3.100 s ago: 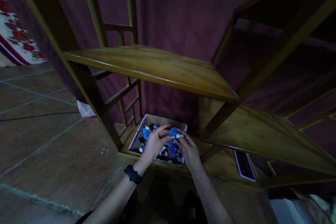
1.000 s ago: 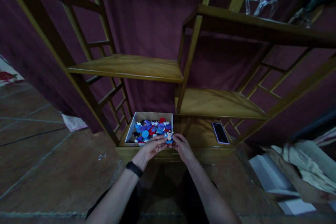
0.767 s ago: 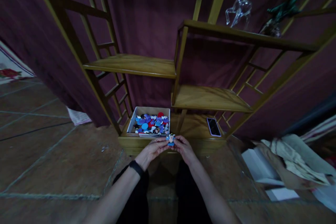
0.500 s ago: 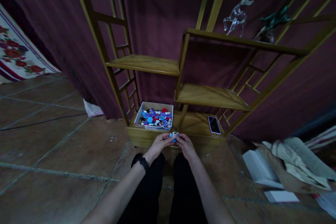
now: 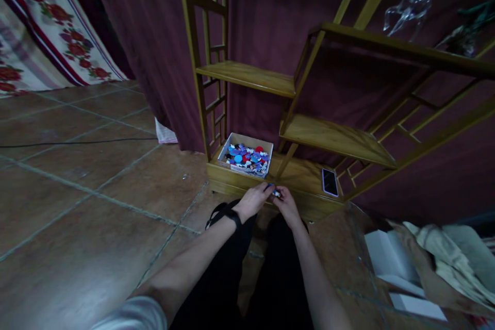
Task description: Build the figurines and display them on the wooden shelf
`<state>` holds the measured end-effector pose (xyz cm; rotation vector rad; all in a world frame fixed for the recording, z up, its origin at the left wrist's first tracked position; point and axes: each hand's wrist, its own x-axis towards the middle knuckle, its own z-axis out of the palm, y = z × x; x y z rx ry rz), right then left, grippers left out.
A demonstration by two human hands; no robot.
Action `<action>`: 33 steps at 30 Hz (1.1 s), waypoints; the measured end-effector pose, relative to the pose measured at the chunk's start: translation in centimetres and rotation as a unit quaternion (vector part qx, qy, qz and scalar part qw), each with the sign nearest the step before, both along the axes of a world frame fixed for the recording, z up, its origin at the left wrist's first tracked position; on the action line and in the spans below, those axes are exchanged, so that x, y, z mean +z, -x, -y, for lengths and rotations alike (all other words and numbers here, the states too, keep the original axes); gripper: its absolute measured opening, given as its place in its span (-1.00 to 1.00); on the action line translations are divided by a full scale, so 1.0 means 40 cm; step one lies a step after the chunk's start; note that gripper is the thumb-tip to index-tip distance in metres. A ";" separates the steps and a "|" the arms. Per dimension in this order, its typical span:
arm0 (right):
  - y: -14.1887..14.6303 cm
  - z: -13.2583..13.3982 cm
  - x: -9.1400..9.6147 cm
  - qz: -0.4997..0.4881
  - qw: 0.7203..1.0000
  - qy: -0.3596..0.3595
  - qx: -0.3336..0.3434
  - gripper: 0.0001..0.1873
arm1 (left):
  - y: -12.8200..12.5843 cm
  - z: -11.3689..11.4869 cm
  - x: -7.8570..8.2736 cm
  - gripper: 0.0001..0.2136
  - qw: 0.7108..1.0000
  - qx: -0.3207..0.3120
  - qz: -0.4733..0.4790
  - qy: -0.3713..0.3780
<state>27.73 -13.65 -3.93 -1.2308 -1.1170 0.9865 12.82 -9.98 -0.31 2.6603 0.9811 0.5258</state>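
Note:
My left hand (image 5: 254, 201) and my right hand (image 5: 287, 204) meet in front of the bottom shelf, fingers pinched together on a small blue and white trinket (image 5: 275, 192). A black band sits on my left wrist. Just beyond the hands, a white open box (image 5: 232, 140) stands on the bottom board of the wooden shelf unit (image 5: 305, 180). It is filled with several blue, red and white trinkets. My dark-trousered legs are below the hands.
A phone (image 5: 330, 182) lies flat on the bottom board, right of the box. Two bare wooden shelves (image 5: 247, 75) hang above. A glass deer figure (image 5: 413, 0) stands on the top shelf. White boxes and crumpled cloth (image 5: 436, 258) lie at right. Tiled floor (image 5: 96, 185) spreads left.
My hands have lifted a small blue trinket out of the box and drawn it back toward me. The view has pulled away and swung left, showing more floor.

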 end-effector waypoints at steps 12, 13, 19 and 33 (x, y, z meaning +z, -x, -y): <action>-0.008 0.002 -0.044 0.049 0.998 -0.003 -0.042 -0.69 | -0.007 -0.002 -0.008 -0.58 0.999 -0.051 0.008 0.003; -0.005 -0.001 -0.046 0.047 0.998 0.002 -0.043 -0.69 | -0.005 -0.004 -0.014 -0.58 0.998 -0.047 0.023 0.022; 0.001 -0.020 -0.067 0.056 0.996 0.020 -0.068 -0.68 | 0.001 -0.015 -0.034 -0.52 0.997 -0.043 0.047 0.051; 0.025 -0.059 -0.047 0.214 0.956 0.109 -0.170 -0.86 | -0.032 -0.086 -0.094 -0.63 0.946 0.022 0.230 0.229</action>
